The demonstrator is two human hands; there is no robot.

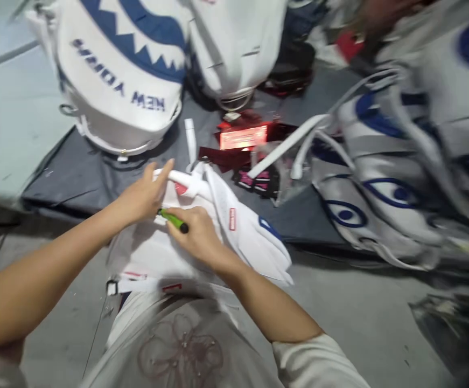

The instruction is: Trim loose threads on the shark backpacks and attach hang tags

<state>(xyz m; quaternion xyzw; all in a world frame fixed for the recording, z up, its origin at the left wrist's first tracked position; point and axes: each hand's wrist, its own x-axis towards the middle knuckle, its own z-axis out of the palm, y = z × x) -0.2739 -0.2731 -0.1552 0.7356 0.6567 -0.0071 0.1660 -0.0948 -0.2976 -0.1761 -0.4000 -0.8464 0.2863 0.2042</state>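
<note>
A white bag [244, 242] with red labels and a blue-edged patch lies across my lap and against the table edge. My left hand [145, 191] grips its upper left edge, near a white strap. In my right hand [200, 231] is a slim green tool with black ends [173, 219]; its exact kind is unclear. The tool's tip meets the white fabric just beside my left fingers. Part of the bag under my hands is hidden.
Large white and blue bags [125, 81] stand at the back left of the dark table cover [76, 178]. More bags with blue eye designs [391, 193] pile up on the right. Red packets [243, 138] and a black-and-pink item [258, 180] lie between them.
</note>
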